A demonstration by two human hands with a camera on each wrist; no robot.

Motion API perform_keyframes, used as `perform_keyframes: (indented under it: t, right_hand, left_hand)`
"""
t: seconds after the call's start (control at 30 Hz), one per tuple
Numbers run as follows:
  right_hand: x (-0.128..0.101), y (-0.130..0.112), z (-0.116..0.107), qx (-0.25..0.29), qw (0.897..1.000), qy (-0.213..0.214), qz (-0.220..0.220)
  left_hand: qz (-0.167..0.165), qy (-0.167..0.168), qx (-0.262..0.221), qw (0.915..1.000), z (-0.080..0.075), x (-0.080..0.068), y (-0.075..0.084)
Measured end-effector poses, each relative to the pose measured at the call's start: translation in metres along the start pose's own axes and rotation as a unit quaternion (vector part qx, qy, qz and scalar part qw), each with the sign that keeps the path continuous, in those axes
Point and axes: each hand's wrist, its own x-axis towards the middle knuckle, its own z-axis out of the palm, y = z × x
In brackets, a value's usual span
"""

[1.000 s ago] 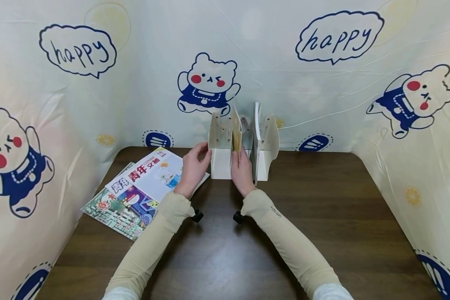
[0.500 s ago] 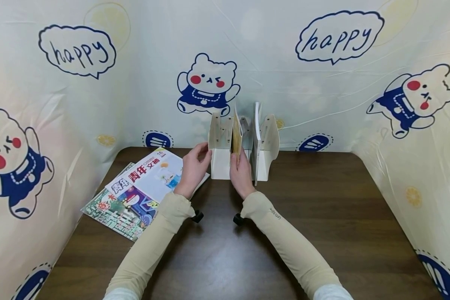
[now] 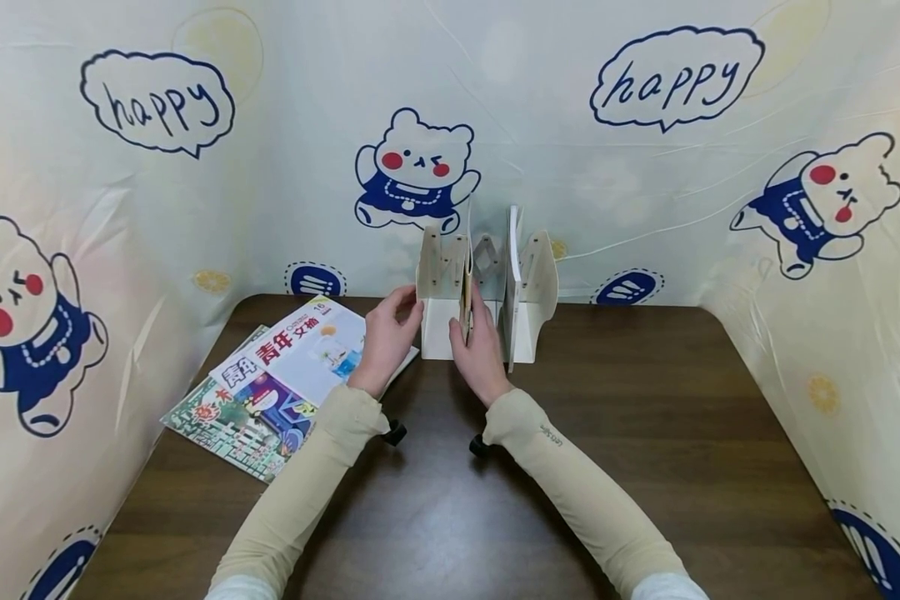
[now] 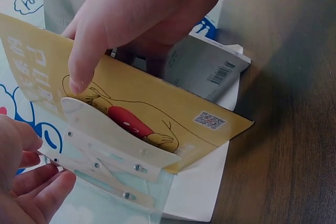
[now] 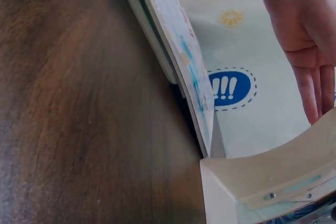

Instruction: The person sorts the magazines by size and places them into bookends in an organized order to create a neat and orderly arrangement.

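Observation:
A white expandable book rack (image 3: 442, 329) with upright panels and crossed links stands at the back of the table. My left hand (image 3: 387, 337) pinches the edge of its left end panel, thumb on one side and fingers on the other. With my right hand (image 3: 486, 354) I hold a thin yellow book (image 4: 191, 111) upright against a divider, the thumb on its cover and the fingers behind it. That cover bears a cartoon figure in red and a square code. A second book (image 3: 513, 258), its back grey with a barcode, stands upright in a compartment farther right.
Several magazines (image 3: 292, 346) lie overlapped on the table's left side, close to my left forearm. The dark wooden tabletop (image 3: 645, 433) extends to the right. A printed cloth (image 3: 555, 150) hangs behind and on both sides.
The yellow book has shifted slightly left and now sits edge-on against the divider. My right hand has moved left with it, its thumb farther from the fingers. My left hand stays put.

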Motion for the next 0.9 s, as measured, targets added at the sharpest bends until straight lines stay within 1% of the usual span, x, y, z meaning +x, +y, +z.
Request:
perform_keyframes:
  t: [0.23, 0.43, 0.77, 0.9]
  right_hand:
    - [-0.0057, -0.0006, -0.0044, -0.004, 0.999, 0.032, -0.035]
    - [-0.006, 0.001, -0.006, -0.017, 0.996, 0.044, -0.071]
    - [-0.0083, 0.0029, -0.0045, -0.026, 0.995, 0.054, -0.074]
    - [-0.0075, 0.0028, -0.0043, -0.019, 0.997, 0.047, -0.061]
  left_hand:
    - [0.001, -0.002, -0.002, 1.0, 0.0002, -0.0005, 0.0012]
    - [0.006, -0.002, -0.003, 1.0, -0.0013, 0.0007, 0.0011]
    - [0.005, 0.0, -0.005, 1.0, -0.0012, -0.0002, 0.0013]
    - [0.009, 0.001, -0.007, 0.9999, -0.0015, 0.0001, 0.0011]
